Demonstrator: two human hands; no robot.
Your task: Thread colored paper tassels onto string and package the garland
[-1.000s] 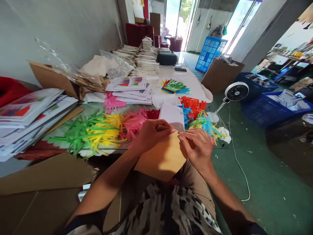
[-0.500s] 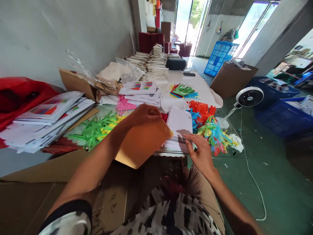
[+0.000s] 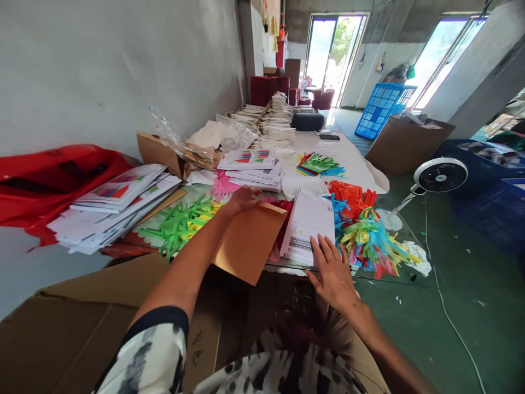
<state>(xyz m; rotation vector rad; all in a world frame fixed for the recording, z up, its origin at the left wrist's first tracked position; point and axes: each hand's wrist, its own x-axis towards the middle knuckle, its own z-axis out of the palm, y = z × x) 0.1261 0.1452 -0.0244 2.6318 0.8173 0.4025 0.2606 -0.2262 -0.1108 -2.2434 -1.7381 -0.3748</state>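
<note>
The left hand (image 3: 245, 198) is at the far left edge of a brown paper sheet (image 3: 251, 243), its fingers bent and partly closed there; whether they pinch the paper or merely rest against it I cannot tell. The sheet slants at the near edge of the table (image 3: 355, 156), its lowest corner jutting past that edge toward the person's lap. To its right, the right hand (image 3: 334, 273) is open and flat with the fingers spread, fingertips on the near right part of a stack of white printed packets (image 3: 310, 221), gripping nothing. Crimson strips (image 3: 283, 232) show between the brown sheet and that stack. Left of the sheet lie yellow strips (image 3: 202, 218) and, farther left, green strips (image 3: 180, 221) (both partly behind the left forearm). Right of the stack are blue strips (image 3: 338, 210), orange-red strips (image 3: 356, 198) and, nearer, a multicoloured tassel bundle (image 3: 369, 241). A clear tray (image 3: 303, 186) sits just beyond the stack, and left of it lies a pile of white packets with coloured pictures (image 3: 248, 158). At the far left, another packet pile (image 3: 117, 210) lies beside a red bag (image 3: 61, 183); a white fan (image 3: 441, 178) stands to the right.
</note>
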